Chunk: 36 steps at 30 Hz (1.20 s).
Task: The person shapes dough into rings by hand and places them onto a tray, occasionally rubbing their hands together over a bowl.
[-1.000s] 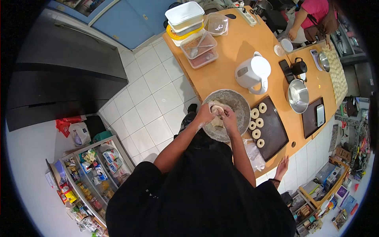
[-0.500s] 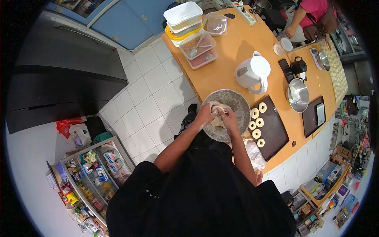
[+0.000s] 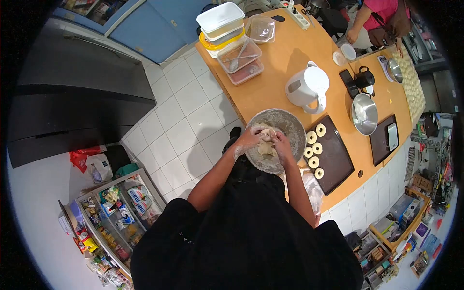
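Note:
A large metal bowl [image 3: 296, 126] dusted with flour sits at the table's near edge, with a pale mass of dough [image 3: 265, 151] inside it. Over the bowl, my left hand [image 3: 248, 139] has its floury fingers curled around a small piece of dough [image 3: 267, 134]. My right hand [image 3: 282, 146] pinches the same piece from the other side. The fingertips partly cover it, so its exact shape is hard to make out. Right of the bowl, several dough rings [image 3: 317, 148] lie on a dark baking tray [image 3: 338, 162].
A white electric kettle [image 3: 302, 89] stands beyond the bowl. Stacked plastic containers [image 3: 221, 21] occupy the far left corner. A steel bowl [image 3: 365, 116], a black mug [image 3: 364, 77] and a second tray [image 3: 382, 145] are to the right. Another person's hand [image 3: 353, 35] is at the far side.
My fingers have shifted on the dough piece, and my left hand has turned and moved slightly left. The other person's hand has moved a little. The view has shifted slightly.

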{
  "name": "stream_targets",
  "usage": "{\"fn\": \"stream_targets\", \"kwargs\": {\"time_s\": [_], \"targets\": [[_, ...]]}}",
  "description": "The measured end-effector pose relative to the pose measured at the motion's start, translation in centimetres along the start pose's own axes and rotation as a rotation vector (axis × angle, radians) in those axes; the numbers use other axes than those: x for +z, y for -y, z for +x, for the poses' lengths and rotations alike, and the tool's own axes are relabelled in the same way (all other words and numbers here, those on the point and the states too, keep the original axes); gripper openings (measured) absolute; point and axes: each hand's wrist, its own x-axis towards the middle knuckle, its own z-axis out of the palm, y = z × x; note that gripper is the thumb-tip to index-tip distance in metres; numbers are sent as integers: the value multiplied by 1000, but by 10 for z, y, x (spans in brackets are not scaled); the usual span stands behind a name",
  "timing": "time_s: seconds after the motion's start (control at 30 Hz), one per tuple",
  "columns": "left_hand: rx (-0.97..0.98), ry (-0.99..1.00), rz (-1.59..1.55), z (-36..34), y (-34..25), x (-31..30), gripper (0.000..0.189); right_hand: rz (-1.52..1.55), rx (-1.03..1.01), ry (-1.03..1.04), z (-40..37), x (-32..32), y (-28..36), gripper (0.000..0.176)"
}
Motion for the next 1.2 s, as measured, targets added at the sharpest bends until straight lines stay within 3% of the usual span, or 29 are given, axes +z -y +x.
{"fn": "stream_targets", "kwargs": {"time_s": [0.13, 0.37, 0.53, 0.63, 0.77, 1.13, 1.2], "targets": [[-45, 35, -112, 2, 2, -2, 37, 1, -77, -16, -1, 0, 5, 33], [8, -41, 41, 8, 23, 1, 39, 46, -64, -2, -4, 4, 5, 32], [-12, -89, 252, -1, 3, 4, 33, 12, -89, -52, -2, 7, 0, 29], [-192, -81, 329, -3, -10, 5, 31, 29, -155, -72, -2, 7, -2, 29], [-85, -33, 94, 14, 36, 1, 30, 15, -141, -59, -3, 7, -3, 29], [-176, 48, -54, 5, 19, -2, 35, 15, -131, -68, -6, 6, -3, 27], [-247, -14, -59, -3, 7, 2, 39, 3, -135, -66, -5, 4, -5, 27]]}}
